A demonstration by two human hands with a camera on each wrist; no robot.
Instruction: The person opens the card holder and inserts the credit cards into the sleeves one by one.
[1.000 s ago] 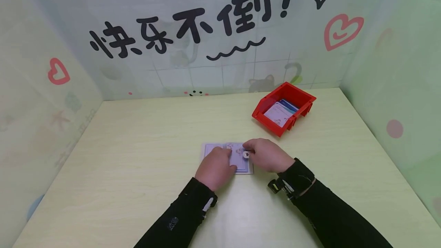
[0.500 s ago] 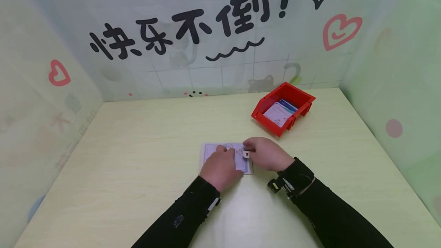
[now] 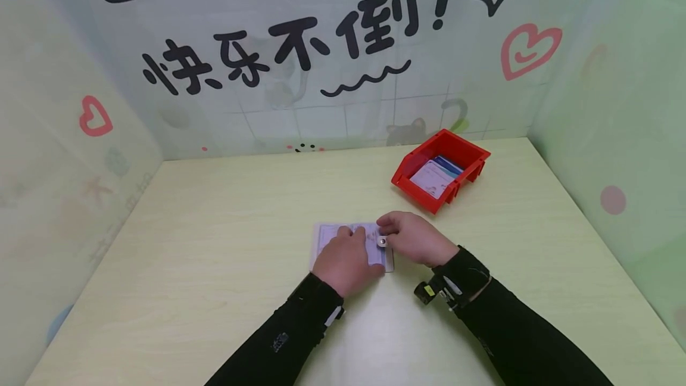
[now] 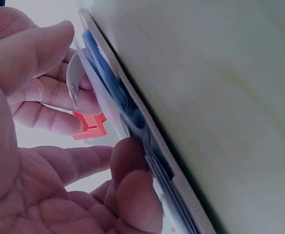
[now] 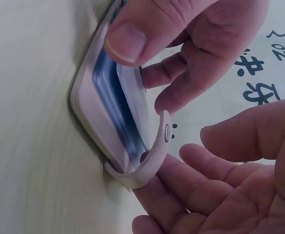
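Note:
A pale card holder [image 3: 390,264] with a printed lilac top and bluish clear sleeves [image 5: 105,78] lies on the table in the head view. My left hand [image 3: 345,264] grips it from above, fingers bent over the top and thumb [image 5: 127,44] at the near edge by the sleeves. At the holder's right side, a pale snap strap [image 5: 149,165] with a metal stud curves upward. My right hand [image 3: 415,239] touches this strap; its fingers lie behind the strap while the thumb stays apart from it. The left hand hides much of the lilac top.
A red plastic bin [image 3: 466,151] stands at the back right of the wooden table [image 3: 230,225], holding several cards [image 3: 433,177]. Printed cloth walls [image 3: 295,121] enclose the table at the back and both sides.
My left hand has slid right along the holder, its thumb now close to the near right corner. The right hand stays by the strap with only a slight shift of its fingers.

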